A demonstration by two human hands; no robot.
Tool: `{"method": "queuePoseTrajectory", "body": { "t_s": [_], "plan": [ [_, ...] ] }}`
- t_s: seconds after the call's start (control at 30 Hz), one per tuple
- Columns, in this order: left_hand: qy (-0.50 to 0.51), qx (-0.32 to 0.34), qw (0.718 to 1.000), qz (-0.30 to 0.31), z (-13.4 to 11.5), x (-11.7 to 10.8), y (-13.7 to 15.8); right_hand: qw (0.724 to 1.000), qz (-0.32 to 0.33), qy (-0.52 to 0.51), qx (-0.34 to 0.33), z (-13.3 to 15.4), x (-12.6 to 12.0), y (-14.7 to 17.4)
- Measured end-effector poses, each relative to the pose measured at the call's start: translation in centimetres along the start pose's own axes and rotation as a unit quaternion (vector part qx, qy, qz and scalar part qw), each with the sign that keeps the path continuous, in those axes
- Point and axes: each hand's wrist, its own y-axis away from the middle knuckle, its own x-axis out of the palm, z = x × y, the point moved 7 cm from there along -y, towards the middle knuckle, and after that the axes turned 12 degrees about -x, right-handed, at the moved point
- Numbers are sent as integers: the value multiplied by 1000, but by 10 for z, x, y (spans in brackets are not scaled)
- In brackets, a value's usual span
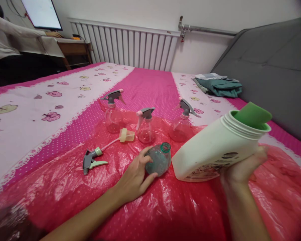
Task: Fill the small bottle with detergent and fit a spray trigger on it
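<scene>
My left hand (135, 175) is closed around the side of a small round greenish spray bottle (158, 161). Its neck is uncovered and leans to the right. My right hand (243, 165) grips a large white plastic bottle (210, 147) from its right side, with some fingers hidden behind it. This bottle is tilted, its mouth up and to the right, with a green spout (253, 114) in the opening. Left of my left hand lies a grey and pale green trigger sprayer (91, 159). Its thin tube reaches toward a pale yellow plastic piece (126, 135).
Three clear spray bottles with grey and pink triggers stand behind: left (113, 118), middle (145, 130), right (181, 126). Red plastic sheeting (140, 214) covers the bed. Folded clothes (219, 86) lie by the grey headboard (271, 63). A person's sleeve (17, 28) shows at a desk.
</scene>
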Motion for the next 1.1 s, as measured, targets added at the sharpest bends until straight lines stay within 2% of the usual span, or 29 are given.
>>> {"method": "queuePoseTrajectory", "body": {
  "t_s": [0.23, 0.57, 0.93, 1.1],
  "plan": [
    [9, 1, 1000, -3, -2, -1, -3, 1000, -13, 8, 3, 2, -1, 3],
    [6, -3, 1000, -6, 1, -1, -2, 1000, 3, 1, -7, 0, -1, 3],
    [-2, -67, 998, 11, 7, -1, -2, 1000, -18, -8, 7, -4, -6, 2],
    [4, -84, 996, 21, 9, -1, -2, 1000, -7, 4, 8, -7, -7, -1]
  ]
}}
